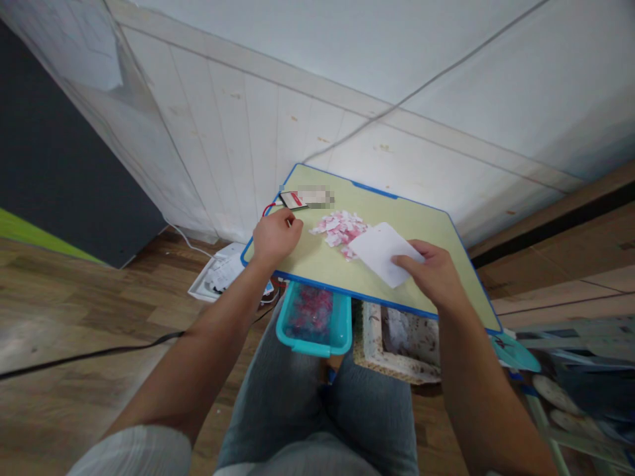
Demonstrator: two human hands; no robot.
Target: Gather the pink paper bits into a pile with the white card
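My right hand (431,270) grips a white sheet of paper (384,251) by its right edge, thumb on top, holding it over the table's right half. The sheet's left corner overlaps a pile of pink and white paper scraps (341,228) in the middle of the small table (421,221). My left hand (276,237) is closed at the table's left edge, left of the pile. Its fingertips are pressed together, and I cannot make out what is in them. Just beyond it lies a phone (295,199), partly blurred, with a red cord (268,209) beside it.
Below the table's front edge sit a turquoise plastic bin (317,348) with reddish contents and a fabric-lined basket (374,357). A white tray (203,285) with papers is on the floor at left. Cardboard boxes (560,258) stand right; a white wall (317,119) rises behind.
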